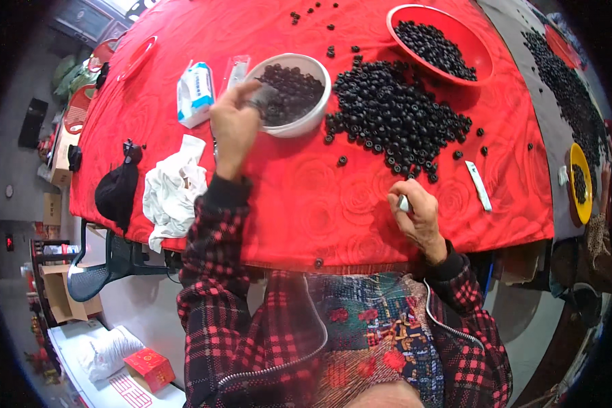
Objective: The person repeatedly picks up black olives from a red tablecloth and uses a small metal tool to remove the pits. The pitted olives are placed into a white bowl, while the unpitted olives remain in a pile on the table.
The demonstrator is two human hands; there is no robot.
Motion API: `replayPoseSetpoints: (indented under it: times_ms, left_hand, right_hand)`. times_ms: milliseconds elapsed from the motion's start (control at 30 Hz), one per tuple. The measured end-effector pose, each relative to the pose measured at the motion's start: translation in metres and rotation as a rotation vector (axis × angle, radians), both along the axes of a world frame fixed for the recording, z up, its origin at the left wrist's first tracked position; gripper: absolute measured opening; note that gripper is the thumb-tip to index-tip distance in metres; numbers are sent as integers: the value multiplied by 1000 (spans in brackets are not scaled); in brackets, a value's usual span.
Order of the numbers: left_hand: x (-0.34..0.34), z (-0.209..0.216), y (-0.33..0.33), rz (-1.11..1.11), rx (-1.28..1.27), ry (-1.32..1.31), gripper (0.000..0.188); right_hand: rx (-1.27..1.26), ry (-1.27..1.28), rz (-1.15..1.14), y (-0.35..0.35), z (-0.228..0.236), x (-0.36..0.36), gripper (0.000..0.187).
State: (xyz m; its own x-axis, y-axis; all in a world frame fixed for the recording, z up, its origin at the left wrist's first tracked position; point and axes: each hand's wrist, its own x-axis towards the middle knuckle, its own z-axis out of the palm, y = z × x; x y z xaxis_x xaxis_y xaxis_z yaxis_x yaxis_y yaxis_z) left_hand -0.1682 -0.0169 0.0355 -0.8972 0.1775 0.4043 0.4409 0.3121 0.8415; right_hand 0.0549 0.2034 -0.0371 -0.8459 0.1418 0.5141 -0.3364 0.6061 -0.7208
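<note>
My left hand [234, 126] is raised at the near left rim of a white bowl [299, 127] that holds many small black ring-shaped parts [291, 92]. Its fingers are partly smeared by motion, and a grey blur beside the fingertips is too unclear to name. My right hand [417, 214] is closed round a small tool with a pale rounded end [404, 202]; the rest of the tool is hidden in the fist. Just beyond that hand spreads a loose heap of black round parts [394, 112] on the red tablecloth [333, 224].
A red basin [481, 76] of black parts stands at the far right. A tissue pack [196, 94], white cloth [173, 187] and black cloth item [117, 190] lie leftward. A slim white strip [478, 185] lies right; beyond, another table bears a yellow dish [583, 209].
</note>
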Motion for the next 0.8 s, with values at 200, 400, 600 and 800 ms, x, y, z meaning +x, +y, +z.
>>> replayPoseSetpoints:
  times_ms: [200, 400, 600, 800]
  left_hand:
    - [34, -24, 21, -122, -15, 168, 20]
    - [85, -71, 45, -332, -281, -63, 24]
    - [71, -79, 56, -326, -484, 66, 21]
    - [100, -64, 43, -627, 607, -1236, 25]
  right_hand:
    - [7, -32, -49, 4, -9, 2, 22]
    - [35, -41, -39, 2, -18, 3, 27]
    - [43, -53, -50, 2, -18, 2, 30]
    - [0, -53, -56, 4, -17, 3, 28]
